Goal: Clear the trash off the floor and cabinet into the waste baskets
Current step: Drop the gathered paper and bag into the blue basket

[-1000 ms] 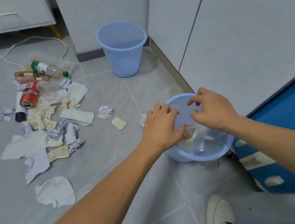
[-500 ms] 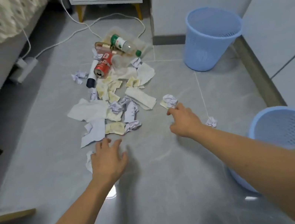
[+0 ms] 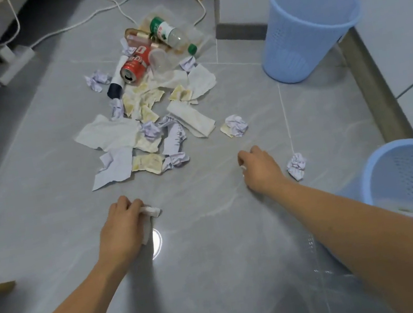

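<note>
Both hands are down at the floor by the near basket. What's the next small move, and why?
Probably lift the left hand and carry its white tissue to the near basket. Its grip is already curled round the tissue, and that basket stands close on the right. The right hand seems to pinch a small scrap, too small to tell, so it could go along.

Both forearms are bare to the frame's edge, no sleeves showing; left hand [image 3: 122,225] and right hand [image 3: 259,168] ungloved.

Both bare arms stretched forward, low over floor. Left hand [image 3: 122,226] knuckles up, fingers curled, gripping. Right hand [image 3: 259,168] fingers curled, pinching.
</note>
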{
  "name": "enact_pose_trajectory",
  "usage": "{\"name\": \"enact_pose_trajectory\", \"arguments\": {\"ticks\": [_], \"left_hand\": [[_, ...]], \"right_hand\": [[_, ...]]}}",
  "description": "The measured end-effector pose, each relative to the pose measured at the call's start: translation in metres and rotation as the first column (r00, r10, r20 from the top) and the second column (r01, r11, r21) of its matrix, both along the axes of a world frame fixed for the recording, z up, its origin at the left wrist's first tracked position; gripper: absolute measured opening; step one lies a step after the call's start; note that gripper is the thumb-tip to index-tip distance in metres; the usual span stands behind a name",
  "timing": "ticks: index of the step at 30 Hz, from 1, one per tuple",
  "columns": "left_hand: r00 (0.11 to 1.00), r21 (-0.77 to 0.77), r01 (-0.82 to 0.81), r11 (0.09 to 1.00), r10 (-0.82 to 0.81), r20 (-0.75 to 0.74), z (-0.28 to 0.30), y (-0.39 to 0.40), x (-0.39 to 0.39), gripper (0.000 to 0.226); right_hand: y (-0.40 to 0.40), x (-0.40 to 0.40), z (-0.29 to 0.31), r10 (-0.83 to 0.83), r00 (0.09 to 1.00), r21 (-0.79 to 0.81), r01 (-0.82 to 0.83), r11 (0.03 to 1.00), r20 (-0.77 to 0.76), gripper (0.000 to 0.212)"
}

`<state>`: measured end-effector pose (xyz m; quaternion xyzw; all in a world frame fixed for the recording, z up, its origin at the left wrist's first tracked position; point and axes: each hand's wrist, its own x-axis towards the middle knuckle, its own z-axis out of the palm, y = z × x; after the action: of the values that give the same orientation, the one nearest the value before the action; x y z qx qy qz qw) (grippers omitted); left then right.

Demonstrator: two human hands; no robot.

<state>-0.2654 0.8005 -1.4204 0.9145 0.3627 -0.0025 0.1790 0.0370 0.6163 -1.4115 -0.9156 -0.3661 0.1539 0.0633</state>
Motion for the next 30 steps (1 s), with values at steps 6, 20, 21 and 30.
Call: {"name": "enact_pose_trajectory", "arguments": {"ticks": [6, 20, 21, 30], "left_hand": [[0.97, -0.083, 0.171, 0.982, -0.153, 0.191, 0.049, -0.043, 0.074, 0.017], [0.622, -0.046, 0.677, 0.734, -0.537, 0.57, 0.222, -0.257, 0.234, 0.032], [0.625, -0.055, 0.689, 0.723, -0.554, 0.55, 0.221, -0.268, 0.239, 0.033], [0.599, -0.045, 0.8, 0.598, -0.793, 0.113, 0.211, -0.294, 0.244, 0.063]], "right_hand": [[-0.017, -0.023, 0.047, -0.032, 0.998, 0.183, 0.041, 0.982, -0.054, 0.017], [-0.223, -0.03, 0.232, -0.553, 0.828, 0.471, 0.452, 0.758, 0.096, 0.007], [-0.239, -0.031, 0.234, -0.575, 0.811, 0.442, 0.479, 0.758, 0.109, 0.007], [-0.276, -0.031, 0.236, -0.605, 0.781, 0.156, 0.585, 0.796, 0.156, 0.037]]}}
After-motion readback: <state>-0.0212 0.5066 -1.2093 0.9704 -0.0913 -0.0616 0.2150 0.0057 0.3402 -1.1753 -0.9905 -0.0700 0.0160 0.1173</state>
